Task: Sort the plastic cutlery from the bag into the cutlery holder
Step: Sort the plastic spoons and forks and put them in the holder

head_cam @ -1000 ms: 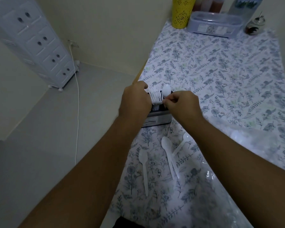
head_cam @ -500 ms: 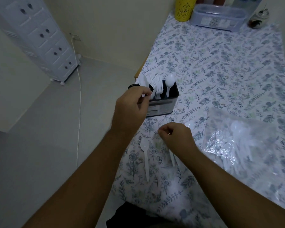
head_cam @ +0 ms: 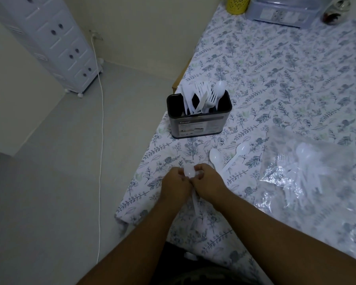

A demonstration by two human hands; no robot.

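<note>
A white plastic spoon (head_cam: 190,175) lies near the table's front-left corner, its bowl showing between both hands and its handle running back toward the person under the knuckles. The left hand (head_cam: 176,187) and the right hand (head_cam: 209,183) are pressed together over it, fingers curled in around the bowl; both seem to pinch it, though which one bears the grip cannot be told. Both forearms reach in from the bottom edge and meet at the spoon. Just beyond the right hand, two more loose spoons (head_cam: 228,159) lie on the floral tablecloth (head_cam: 275,75), their handles crossing. Farther back, the dark cutlery holder (head_cam: 198,122) stands upright close to the table's left edge, with knives at its left, forks in the middle and one spoon at its right; the fork and knife counts are too crowded to tell. To the right, the clear plastic bag (head_cam: 308,177) lies flat with more white cutlery inside, blurred. Open cloth stretches between the holder and the far end, where a yellow perforated cup (head_cam: 237,5) and a lidded container (head_cam: 284,13) stand. Left of the table is bare floor (head_cam: 60,182), with a white drawer unit (head_cam: 56,40) and a cord (head_cam: 101,130).
</note>
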